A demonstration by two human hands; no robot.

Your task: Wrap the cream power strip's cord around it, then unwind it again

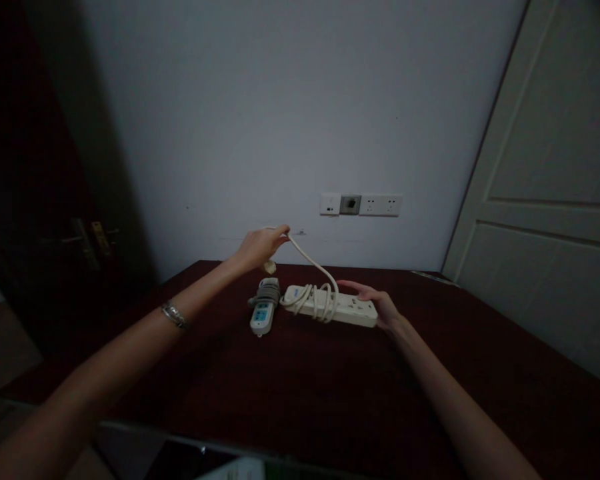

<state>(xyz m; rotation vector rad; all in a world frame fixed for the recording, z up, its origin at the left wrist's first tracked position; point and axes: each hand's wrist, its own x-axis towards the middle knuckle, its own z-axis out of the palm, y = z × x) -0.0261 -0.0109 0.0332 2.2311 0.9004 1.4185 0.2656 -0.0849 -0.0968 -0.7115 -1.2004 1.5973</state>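
My right hand (380,305) grips the right end of a white power strip (353,309), thumb on its top face. Several loops of the strip's white cord (313,261) are wound around its left half. From there the cord rises to my left hand (263,248), which pinches it above the table. A pale plug (269,267) hangs just below that hand. To the left of the white strip, a smaller power strip (263,319) with blue socket faces lies on the table, a grey cord (268,291) wrapped around its upper part.
The dark red table (280,387) reaches back to the wall. Wall sockets (380,205) and a switch plate (329,204) sit above it. A pale panelled door (545,233) stands at the right, a dark door with a handle (85,243) at the left.
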